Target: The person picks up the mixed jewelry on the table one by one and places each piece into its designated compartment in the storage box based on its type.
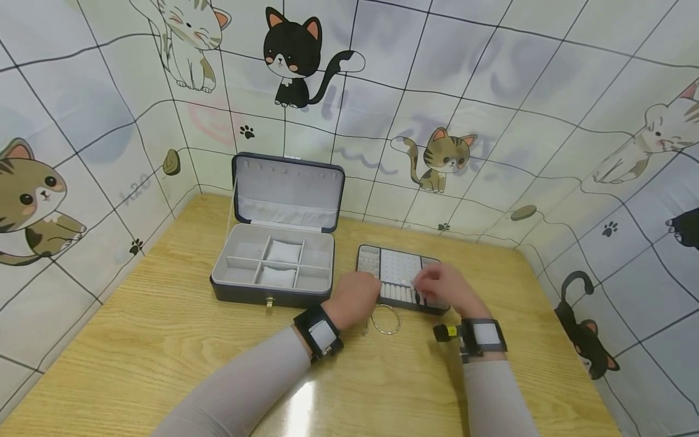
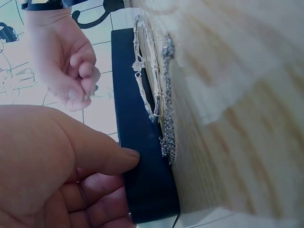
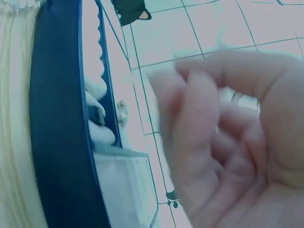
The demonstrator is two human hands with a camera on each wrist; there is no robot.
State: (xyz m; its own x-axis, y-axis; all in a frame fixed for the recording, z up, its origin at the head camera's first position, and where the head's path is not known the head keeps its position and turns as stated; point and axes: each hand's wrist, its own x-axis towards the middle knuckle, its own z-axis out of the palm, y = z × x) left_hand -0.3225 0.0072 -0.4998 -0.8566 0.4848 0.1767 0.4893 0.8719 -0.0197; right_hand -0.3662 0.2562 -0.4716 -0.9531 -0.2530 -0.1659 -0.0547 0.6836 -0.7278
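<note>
A dark-sided jewelry tray [image 1: 401, 267] with pale compartments and ring rolls [image 1: 397, 292] lies on the table. My left hand [image 1: 356, 298] grips its left front corner; in the left wrist view, the thumb [image 2: 126, 160] presses the dark side and the fingers curl beside it. My right hand [image 1: 445, 285] is over the tray's right part, thumb and fingertips drawn together, blurred in the right wrist view. I cannot tell whether something tiny is between them. A small ornament [image 3: 122, 111] stands up from the tray close by. Something dark [image 3: 97, 114] sits among the rolls.
A silver bangle [image 1: 386, 320] and a thin chain [image 2: 168, 104] lie in front of the tray. To the left stands an open jewelry box [image 1: 240, 292], lid raised, with two white cushions [image 1: 284, 251] inside. A cat-patterned curtain [image 1: 371, 121] surrounds the table [image 1: 377, 388].
</note>
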